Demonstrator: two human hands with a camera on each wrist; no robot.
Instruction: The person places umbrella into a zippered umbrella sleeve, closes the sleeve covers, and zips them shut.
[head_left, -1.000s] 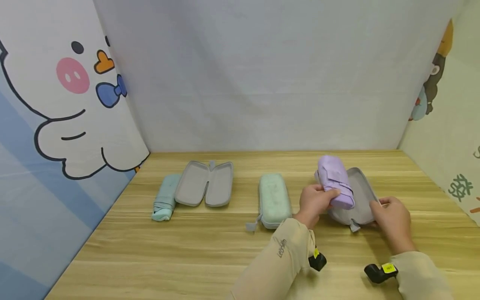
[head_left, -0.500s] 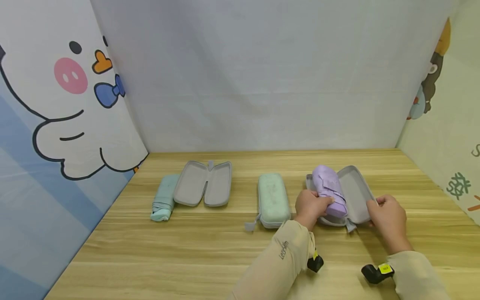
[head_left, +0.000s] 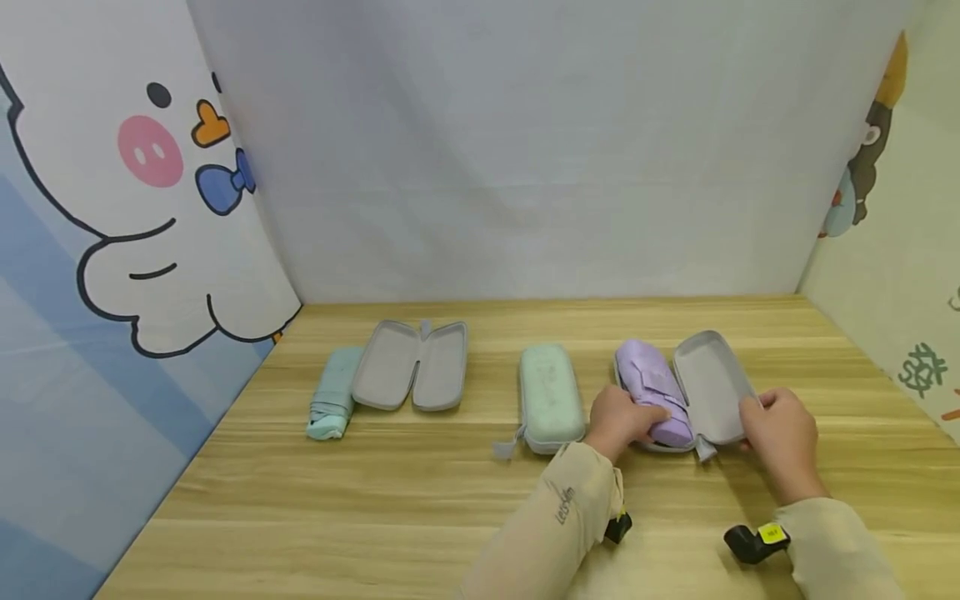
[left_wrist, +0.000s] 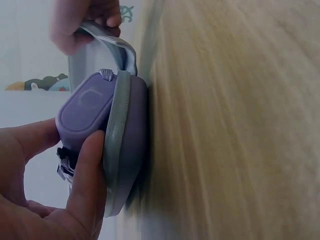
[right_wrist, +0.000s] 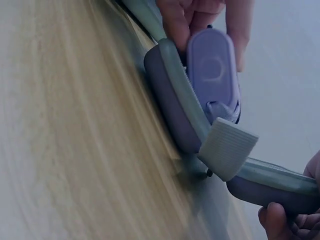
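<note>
A purple folded umbrella (head_left: 651, 387) lies in the left half of an unzipped case (head_left: 708, 387) with a grey lining and a purple outside. My left hand (head_left: 618, 422) grips the umbrella near its close end, fingers and thumb on either side, as the left wrist view shows. The umbrella's flat end cap (left_wrist: 86, 107) rises above the case's rim there. With my right hand (head_left: 783, 433) I pinch the outer edge of the case's other half, which tips up off the table in the right wrist view. A grey pull tab (right_wrist: 229, 149) hangs at the hinge end.
Just left of my left hand lies a zipped mint-green case (head_left: 551, 400) with a grey tab. Farther left, a second case (head_left: 408, 367) lies spread flat beside a folded teal umbrella (head_left: 334, 393). A white curtain (head_left: 525, 150) backs the wooden table (head_left: 337, 517).
My left hand has lowered the purple umbrella from above the case into its left half. My right hand keeps hold of the case's edge, almost in place.
</note>
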